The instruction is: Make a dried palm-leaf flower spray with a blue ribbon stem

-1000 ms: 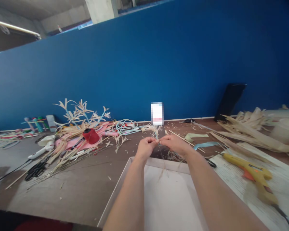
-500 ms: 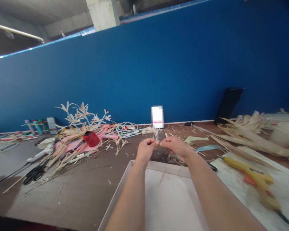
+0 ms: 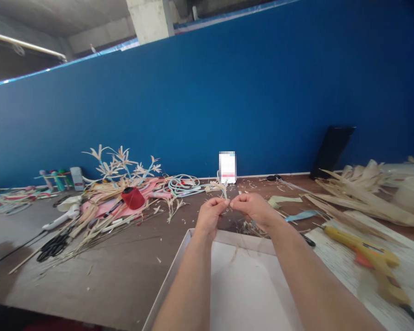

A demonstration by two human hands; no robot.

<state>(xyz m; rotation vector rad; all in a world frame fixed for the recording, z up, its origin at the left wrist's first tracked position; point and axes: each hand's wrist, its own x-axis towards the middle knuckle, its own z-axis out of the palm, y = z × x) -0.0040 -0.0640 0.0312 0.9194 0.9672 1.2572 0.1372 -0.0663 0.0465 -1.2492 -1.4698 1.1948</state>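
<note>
A small pale flower of what looks like dried husk point(image 3: 225, 185), with a light blue stem, stands up from the fingertips of my left hand point(image 3: 210, 215). That hand is closed in a pinch on the stem. Close beside it, my right hand point(image 3: 253, 210) is also pinched, its fingertips almost touching the left ones; what they grip is too small to make out. Thin dark strands hang below the hands, over the far edge of a white shallow box point(image 3: 243, 241). Both forearms reach across this box.
To the left are a red thread spool point(image 3: 133, 197), black scissors point(image 3: 53, 246), a white glue gun point(image 3: 60, 219) and finished husk flowers point(image 3: 124, 161). Rightward lie a yellow glue gun point(image 3: 364, 250), dried husks point(image 3: 372, 188) and a blue strip point(image 3: 302, 215). A lit phone screen point(image 3: 227, 166) stands behind my hands.
The view has shifted slightly, so everything sits a little further right. Both hands keep their pinch, with the fingertips slightly further apart.
</note>
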